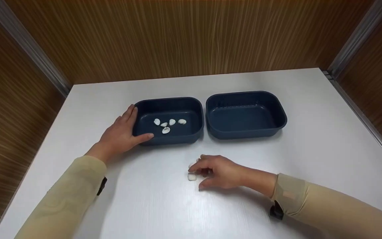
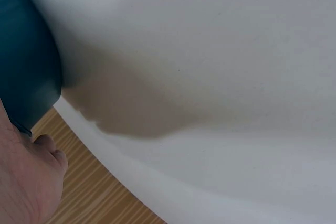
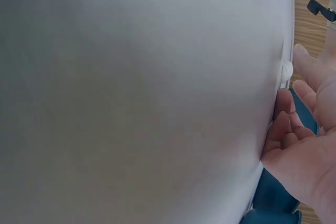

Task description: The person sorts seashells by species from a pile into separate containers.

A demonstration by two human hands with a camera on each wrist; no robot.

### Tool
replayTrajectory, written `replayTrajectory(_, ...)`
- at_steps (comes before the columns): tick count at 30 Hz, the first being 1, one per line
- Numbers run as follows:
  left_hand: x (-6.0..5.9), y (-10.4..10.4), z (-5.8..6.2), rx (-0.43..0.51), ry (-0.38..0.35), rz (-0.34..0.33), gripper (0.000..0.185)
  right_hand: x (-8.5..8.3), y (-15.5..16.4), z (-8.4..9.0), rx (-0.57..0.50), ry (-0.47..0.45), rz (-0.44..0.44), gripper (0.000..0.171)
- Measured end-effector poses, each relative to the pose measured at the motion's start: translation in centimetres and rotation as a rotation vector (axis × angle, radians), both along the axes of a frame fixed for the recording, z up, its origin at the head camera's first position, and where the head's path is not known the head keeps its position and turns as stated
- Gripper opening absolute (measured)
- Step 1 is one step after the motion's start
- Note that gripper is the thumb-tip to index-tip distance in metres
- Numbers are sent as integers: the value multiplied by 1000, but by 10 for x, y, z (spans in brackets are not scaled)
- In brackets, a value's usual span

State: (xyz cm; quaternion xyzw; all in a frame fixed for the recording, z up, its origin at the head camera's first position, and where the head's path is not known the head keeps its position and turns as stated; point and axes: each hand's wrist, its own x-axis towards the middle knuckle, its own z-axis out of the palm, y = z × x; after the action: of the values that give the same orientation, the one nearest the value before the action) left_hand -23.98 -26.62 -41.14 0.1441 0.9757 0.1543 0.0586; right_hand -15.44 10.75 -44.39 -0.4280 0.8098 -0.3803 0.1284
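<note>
While the left hand [image 1: 121,132] steadies the left tray [image 1: 168,103] with straight fingers laid against its outer wall and the thumb along its near side, the right hand [image 1: 219,172] works at a few small white shells [image 1: 192,176] lying loose on the white worktop [image 1: 310,146] in front of the two dark blue trays. Its fingers are curled down over the shells, fingertips touching them, though the head view does not show plainly whether the grip has closed on one or only rests there; the right wrist view shows one pale shell [image 3: 286,70] just beside the fingertips.

Five shells [image 1: 169,125] already lie in a loose cluster on the floor of the left tray. The right tray [image 1: 245,114], set just beside the left one and apart from both hands, holds nothing that can be seen. By this picture the sorting looks a good way along: five pieces are in, and what remains appears to be the small group under the right hand, whose exact count is hidden by the fingers. The left wrist view shows only the tray's blue wall [image 2: 26,61], the worktop edge and part of the hand. Wood-grain panels close in the worktop on three sides.
</note>
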Motion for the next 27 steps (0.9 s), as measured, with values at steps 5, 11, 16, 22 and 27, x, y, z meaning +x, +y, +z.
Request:
replayTrajectory(5,0,0,0,3,0,0,124,1,-1,0,32,24,10,52)
replayTrajectory(11,0,0,1,8,-6,1,123,1,-2,-1,52,51,20,52)
replayTrajectory(16,0,0,1,9,-1,-4,123,1,-2,-1,46,70,32,53)
replayTrajectory(22,3,1,3,4,2,-3,122,2,-2,0,70,79,33,52)
replayTrajectory(27,4,2,5,0,0,-4,122,3,-3,0,81,80,29,52)
